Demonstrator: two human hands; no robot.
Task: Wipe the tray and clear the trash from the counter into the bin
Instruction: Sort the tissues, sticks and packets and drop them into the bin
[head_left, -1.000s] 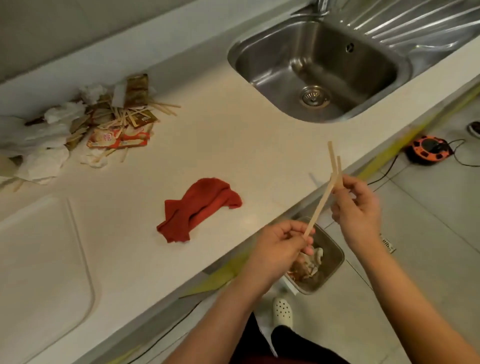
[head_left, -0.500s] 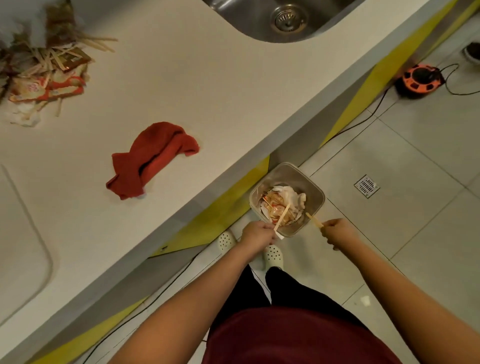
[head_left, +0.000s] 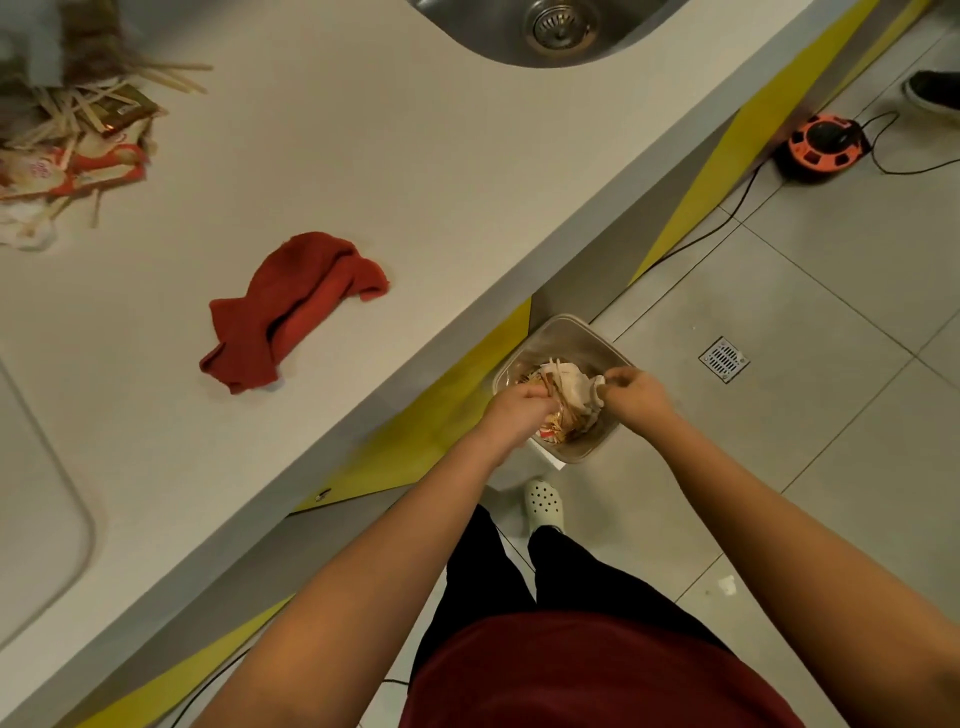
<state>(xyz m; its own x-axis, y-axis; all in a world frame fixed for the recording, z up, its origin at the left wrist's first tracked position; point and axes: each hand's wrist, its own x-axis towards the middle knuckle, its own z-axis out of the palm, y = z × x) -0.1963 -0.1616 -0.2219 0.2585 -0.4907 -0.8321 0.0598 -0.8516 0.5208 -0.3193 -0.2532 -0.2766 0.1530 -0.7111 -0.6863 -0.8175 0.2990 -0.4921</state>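
Observation:
Both my hands are down over the clear bin, which stands on the floor against the counter front and holds paper, wrappers and sticks. My left hand curls its fingers round a brown wooden stick piece among the trash. My right hand has its fingertips bunched at a white tissue in the bin; whether it holds anything is hidden. On the counter lie a crumpled red cloth and, at the far left, a trash pile of sticks, wrappers and tissue. The white tray shows at the left edge.
The steel sink is at the top. On the tiled floor are an orange cable reel with its cable, a floor drain and another person's dark shoe. My white clog stands just behind the bin.
My hands snapped the long stick apart, dropped from counter height and now reach into the bin's trash. My view tilted down toward the floor.

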